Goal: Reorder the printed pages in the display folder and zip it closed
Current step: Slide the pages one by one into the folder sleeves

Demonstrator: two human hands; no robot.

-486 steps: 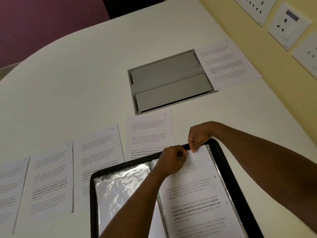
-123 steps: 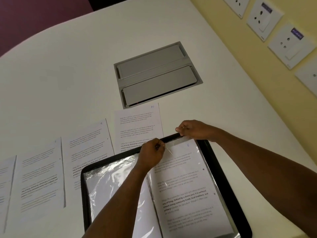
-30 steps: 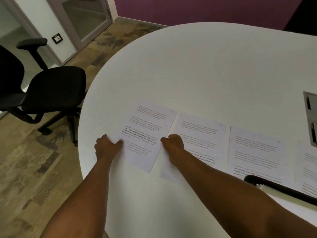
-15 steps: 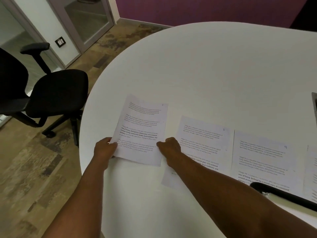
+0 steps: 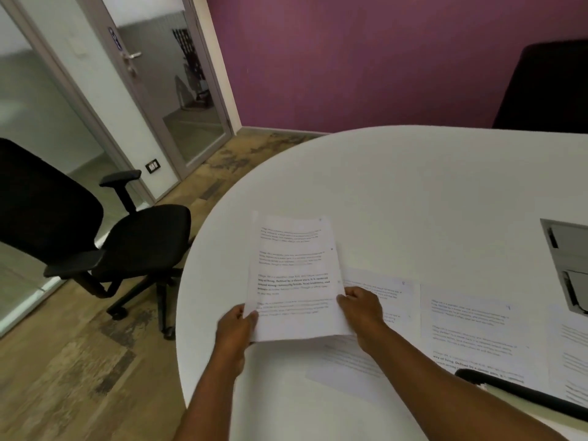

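While our left hand (image 5: 237,326) pinched the lower left edge of one printed page (image 5: 294,275), our right hand (image 5: 362,310) gripped its lower right edge, so the sheet was raised between them, top tilted away. Under and right of our right hand more pages (image 5: 471,332) lay flat on the white table (image 5: 413,202), and farther right was the display folder's black rim (image 5: 521,393).

Printed page (image 5: 294,275) lifted off table, tilted; two more (image 5: 471,329) flat beside folder edge (image 5: 521,393).
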